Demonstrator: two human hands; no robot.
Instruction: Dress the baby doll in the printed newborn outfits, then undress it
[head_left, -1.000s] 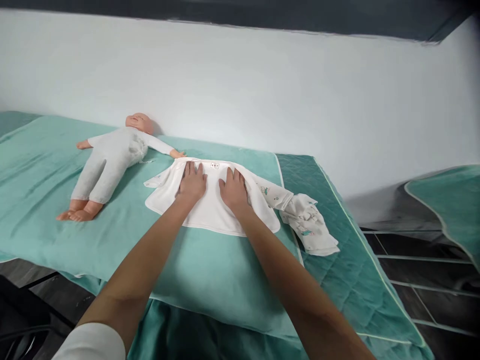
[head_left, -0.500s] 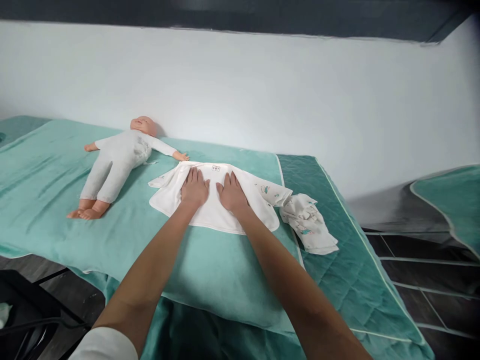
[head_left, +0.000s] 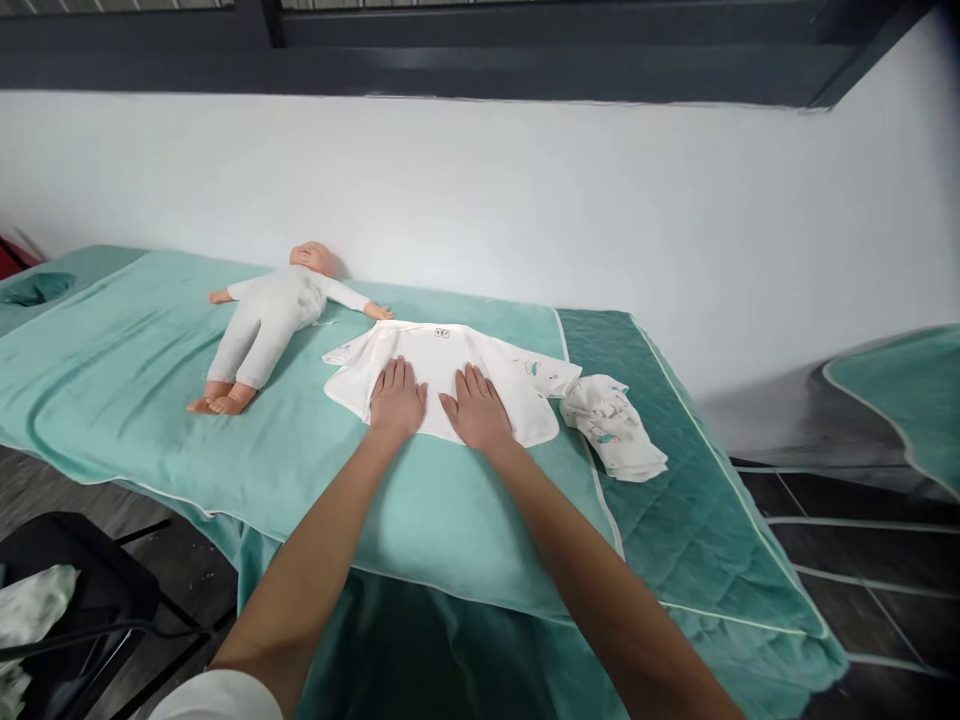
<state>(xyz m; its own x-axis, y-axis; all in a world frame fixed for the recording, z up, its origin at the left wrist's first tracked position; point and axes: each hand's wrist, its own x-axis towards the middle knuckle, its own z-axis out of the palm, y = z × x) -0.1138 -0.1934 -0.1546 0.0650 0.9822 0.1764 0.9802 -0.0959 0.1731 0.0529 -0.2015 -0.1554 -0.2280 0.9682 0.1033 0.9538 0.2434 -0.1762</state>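
Observation:
A small white baby shirt point(head_left: 442, 362) lies spread out on the green bed, its inside facing up and its printed sleeves stretched to either side. My left hand point(head_left: 398, 400) rests flat on the shirt's left half, fingers extended. On the right half lies my right hand point(head_left: 478, 408), also flat, with the thumb pointing inward. Neither hand grips anything. Beyond the left sleeve a baby doll point(head_left: 274, 305) in a white bodysuit lies on its back, one hand close to the shirt's collar. A crumpled printed white garment point(head_left: 611, 427) sits beside the right sleeve.
The bed cover point(head_left: 480, 540) is green, with a quilted section at right. A white wall point(head_left: 480, 200) rises behind it. At lower left stands a black chair point(head_left: 97, 570) with cloth on it. Another green-covered surface point(head_left: 907, 385) shows at right.
Both hands have slid down the shirt toward me, from near the collar to its lower part, staying flat. The view has also shifted a little.

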